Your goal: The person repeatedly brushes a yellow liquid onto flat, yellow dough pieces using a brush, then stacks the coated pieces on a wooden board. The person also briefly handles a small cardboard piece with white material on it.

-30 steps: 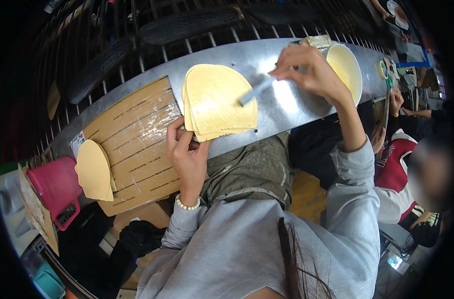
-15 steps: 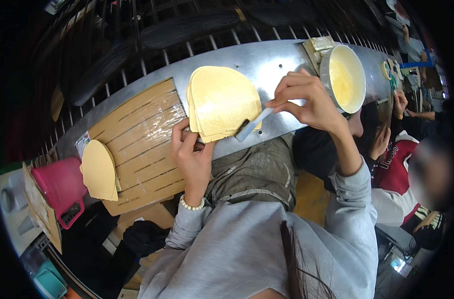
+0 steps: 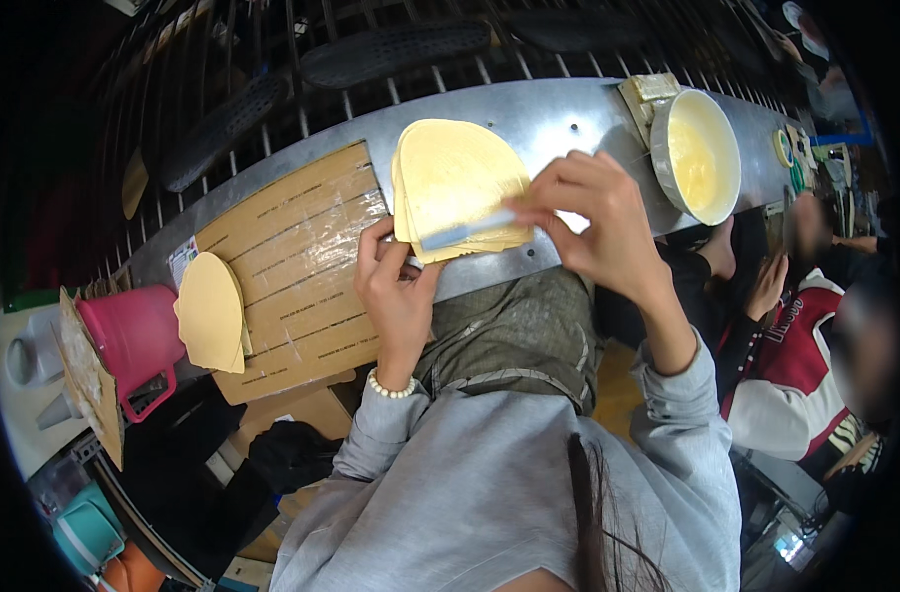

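On the metal bench lies a stack of pale yellow, round-ended sheets (image 3: 460,173), its top surface glossy in places. My left hand (image 3: 393,306) pinches the stack's lower left edge with thumb and fingers. Between the fingertips of my right hand (image 3: 603,232) is a thin brush (image 3: 460,234) with a bluish-grey handle. The brush is motion-blurred and lies low across the top sheet; its bristles are hard to make out. Right of the stack, a white bowl (image 3: 731,168) holds a yellowish paste.
A striped cardboard sheet (image 3: 312,286) covers the bench's left part, with a second yellow stack (image 3: 210,311) on its edge. Farther left stands a pink pitcher (image 3: 129,331). A wrapped block (image 3: 650,91) sits behind the bowl. Another person (image 3: 800,365) sits at the right.
My right hand has swept the brush leftward from the stack's lower right edge onto its lower left part. My left hand keeps its hold. The whole view has shifted slightly.
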Available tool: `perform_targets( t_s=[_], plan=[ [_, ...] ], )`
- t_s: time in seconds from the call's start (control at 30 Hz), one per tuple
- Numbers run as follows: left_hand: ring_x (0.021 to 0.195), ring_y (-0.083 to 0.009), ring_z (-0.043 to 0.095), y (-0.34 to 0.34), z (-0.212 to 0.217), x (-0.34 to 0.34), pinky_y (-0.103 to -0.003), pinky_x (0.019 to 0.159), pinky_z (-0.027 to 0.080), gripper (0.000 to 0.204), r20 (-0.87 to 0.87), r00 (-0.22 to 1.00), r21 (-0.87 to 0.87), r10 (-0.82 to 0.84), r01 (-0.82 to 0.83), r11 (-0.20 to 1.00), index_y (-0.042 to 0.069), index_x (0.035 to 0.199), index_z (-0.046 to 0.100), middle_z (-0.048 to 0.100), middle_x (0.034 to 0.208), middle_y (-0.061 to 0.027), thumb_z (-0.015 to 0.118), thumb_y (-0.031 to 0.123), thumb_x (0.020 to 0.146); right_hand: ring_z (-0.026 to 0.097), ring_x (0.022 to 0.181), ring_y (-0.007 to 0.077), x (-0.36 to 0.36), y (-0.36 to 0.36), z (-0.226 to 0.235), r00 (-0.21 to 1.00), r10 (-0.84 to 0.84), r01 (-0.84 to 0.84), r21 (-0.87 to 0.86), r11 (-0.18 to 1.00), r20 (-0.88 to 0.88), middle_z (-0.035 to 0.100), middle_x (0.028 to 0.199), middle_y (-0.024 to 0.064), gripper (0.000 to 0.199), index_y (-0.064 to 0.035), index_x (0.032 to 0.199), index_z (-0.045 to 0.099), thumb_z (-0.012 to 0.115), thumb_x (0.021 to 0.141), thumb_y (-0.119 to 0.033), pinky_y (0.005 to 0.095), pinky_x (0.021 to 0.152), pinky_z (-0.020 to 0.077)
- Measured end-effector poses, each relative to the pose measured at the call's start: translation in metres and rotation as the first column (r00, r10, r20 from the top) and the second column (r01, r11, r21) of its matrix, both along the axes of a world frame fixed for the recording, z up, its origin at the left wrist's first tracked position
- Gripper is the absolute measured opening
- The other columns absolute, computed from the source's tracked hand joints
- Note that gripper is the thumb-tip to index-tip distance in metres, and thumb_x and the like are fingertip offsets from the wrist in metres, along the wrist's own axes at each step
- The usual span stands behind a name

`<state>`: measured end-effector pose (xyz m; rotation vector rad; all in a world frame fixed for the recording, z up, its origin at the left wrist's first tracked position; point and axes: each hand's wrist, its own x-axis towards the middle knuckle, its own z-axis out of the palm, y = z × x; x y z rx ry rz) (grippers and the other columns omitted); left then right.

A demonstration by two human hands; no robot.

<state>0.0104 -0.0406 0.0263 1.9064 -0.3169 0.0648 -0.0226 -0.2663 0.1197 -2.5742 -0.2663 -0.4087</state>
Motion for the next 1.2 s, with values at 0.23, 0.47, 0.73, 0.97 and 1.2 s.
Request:
perform_targets(
  t_s=[0.23, 0.47, 0.73, 0.97, 1.2],
  plan=[
    [0.082, -0.0146, 0.067, 0.003, -0.005, 0.000, -0.025, 0.062, 0.056, 0.032, -0.003, 1.000, 0.054, 0.003, -0.003, 0.999, -0.004, 0.111, 0.076, 0.063, 0.119, -0.0118, 0.083, -0.003, 0.080, 0.065, 0.080, 0.0213, 0.001, -0.023, -0.014, 0.945, -0.302, 0.313, -0.072, 0.947, 0.126, 0.072, 0.084, 0.0035, 0.009, -0.0122, 0.092, 0.083, 0.081, 0.083, -0.011, 0.0359, 0.074, 0.0463],
    [0.084, -0.0159, 0.067, 0.001, -0.007, -0.001, -0.025, 0.061, 0.059, 0.034, -0.009, 1.000, 0.023, 0.003, -0.003, 1.000, -0.006, 0.109, 0.076, 0.064, 0.120, -0.0140, 0.087, 0.002, 0.078, 0.062, 0.074, 0.0193, -0.035, -0.052, -0.013, 0.985, -0.174, 0.174, 0.024, 0.984, 0.011, 0.072, 0.081, 0.0042, 0.010, -0.0098, 0.094, 0.084, 0.083, 0.085, -0.014, 0.0342, 0.065, 0.0423],
    [0.117, -0.0282, 0.061, 0.024, 0.018, -0.002, -0.035, 0.089, 0.059, 0.096, -0.248, 0.951, 0.073, -0.186, 0.210, 0.975, -0.003, 0.156, 0.037, 0.042, 0.146, -0.0224, 0.091, 0.017, 0.080, 0.059, 0.070, 0.0104, -0.023, -0.013, -0.021, 0.861, -0.484, 0.456, 0.664, 0.592, -0.160, 0.068, 0.079, 0.0013, 0.021, -0.0045, 0.110, 0.081, 0.074, 0.096, -0.020, 0.0280, 0.063, 0.0446],
    [0.150, -0.0467, 0.028, 0.000, 0.067, 0.000, -0.057, 0.123, 0.023, 0.146, 0.142, 0.960, 0.359, -0.241, 0.177, 0.916, -0.005, 0.163, -0.010, 0.019, 0.163, -0.0333, 0.097, 0.034, 0.071, 0.038, 0.060, -0.0004, -0.057, 0.020, -0.036, 0.898, -0.114, 0.439, 0.838, 0.323, -0.426, 0.052, 0.072, -0.0099, 0.030, 0.0005, 0.121, 0.077, 0.058, 0.103, -0.015, 0.0200, 0.055, 0.0264],
    [0.151, -0.0473, 0.026, -0.035, 0.037, -0.002, -0.054, 0.126, 0.021, 0.148, 0.106, 0.987, 0.165, -0.121, 0.103, 0.981, -0.005, 0.163, -0.006, 0.016, 0.163, -0.0370, 0.099, 0.039, 0.068, 0.034, 0.055, -0.0004, -0.058, 0.028, -0.033, 0.860, -0.049, 0.507, 0.842, 0.185, -0.507, 0.053, 0.073, -0.0081, 0.034, 0.0022, 0.128, 0.071, 0.053, 0.104, -0.012, 0.0209, 0.050, 0.0255]
  ],
)
